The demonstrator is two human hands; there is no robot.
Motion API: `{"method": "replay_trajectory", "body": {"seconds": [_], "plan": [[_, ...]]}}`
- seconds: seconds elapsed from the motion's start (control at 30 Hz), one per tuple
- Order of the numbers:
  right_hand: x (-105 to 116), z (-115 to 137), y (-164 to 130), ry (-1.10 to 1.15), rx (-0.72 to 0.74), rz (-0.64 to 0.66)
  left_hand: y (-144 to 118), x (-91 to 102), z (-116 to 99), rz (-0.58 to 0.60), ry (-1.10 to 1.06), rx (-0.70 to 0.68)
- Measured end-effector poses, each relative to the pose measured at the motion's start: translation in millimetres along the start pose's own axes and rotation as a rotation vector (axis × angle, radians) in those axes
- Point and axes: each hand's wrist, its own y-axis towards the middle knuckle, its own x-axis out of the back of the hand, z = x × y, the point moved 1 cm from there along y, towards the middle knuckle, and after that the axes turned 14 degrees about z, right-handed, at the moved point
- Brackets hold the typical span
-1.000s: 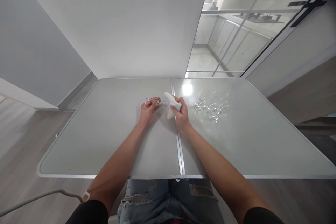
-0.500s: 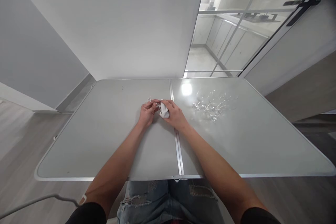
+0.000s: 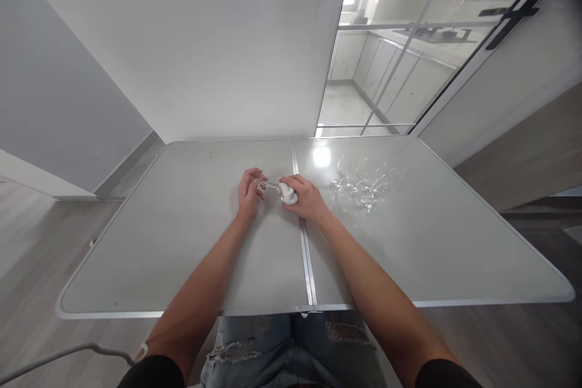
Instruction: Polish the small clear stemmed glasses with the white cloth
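A small clear stemmed glass lies sideways between my two hands over the middle of the table. Curved fingers of my left hand close around its foot end. My right hand grips a bunched white cloth, pressed against the glass's other end. The cloth and fingers hide that end, so its bowl cannot be made out. To the right of my right hand, several clear stemmed glasses are grouped close together, their outlines hard to separate.
The pale folding table has a metal seam down its middle and a metal rim. A white wall rises behind it. At the back right stands a glass-paned door with a black handle. A grey cable runs at lower left.
My left hand has shifted left along the glass and its fingers have loosened, showing more of the stem. The cloth in my right hand has turned slightly. The camera has tilted a little.
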Motion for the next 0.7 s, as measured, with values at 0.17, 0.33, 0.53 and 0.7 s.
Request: {"method": "replay_trajectory", "body": {"seconds": [0.17,0.33,0.53,0.7], "plan": [[1.1,-0.5,-0.6,0.016,0.078,0.043,0.7,-3.2,3.4,0.022,0.132,0.008],[-6.6,-0.5,4.4,0.703,-0.013,-0.114,4.8,-1.7,9.1,-0.061,-0.076,0.081],[-23.4,7.1,10.6,1.587,-0.283,-0.418,4.0,-12.1,15.2,-0.050,-0.245,0.134],[-17.9,15.8,8.7,1.824,-0.098,-0.298,-0.5,-23.0,16.2,0.207,-0.031,0.122]]}}
